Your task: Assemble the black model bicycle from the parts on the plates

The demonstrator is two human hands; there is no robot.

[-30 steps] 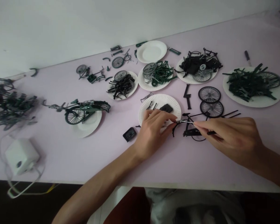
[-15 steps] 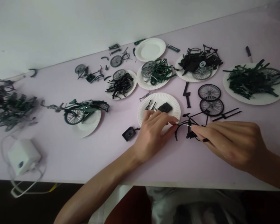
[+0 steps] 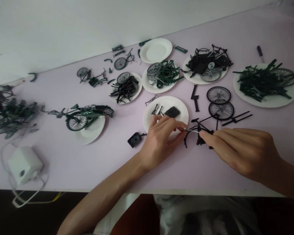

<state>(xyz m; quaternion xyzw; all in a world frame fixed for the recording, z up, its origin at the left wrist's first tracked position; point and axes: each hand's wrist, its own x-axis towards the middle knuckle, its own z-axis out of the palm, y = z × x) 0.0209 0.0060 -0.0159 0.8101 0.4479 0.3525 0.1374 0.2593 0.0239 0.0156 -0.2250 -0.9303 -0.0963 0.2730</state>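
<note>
My left hand is closed in a pinch on a small part at its fingertips, too small to name, by the edge of a paper plate with black pieces. My right hand is wrapped round a screwdriver, mostly hidden in the fist; its thin metal shaft points left, its tip at my left fingertips. Between and behind the hands lies a black toy bicycle frame with a curved fender. Two black-rimmed wheels and a forked black strip lie just beyond it.
Several paper plates hold piled black and green bicycle parts. An assembled green bicycle rests on a plate at the left, near heaped bicycles. A white box with cables sits front left. Another screwdriver lies back right.
The view has shifted slightly. My right fist has turned a little around the screwdriver, and the dark piece showing under its fingers is now less visible. My left hand keeps its pinch.
</note>
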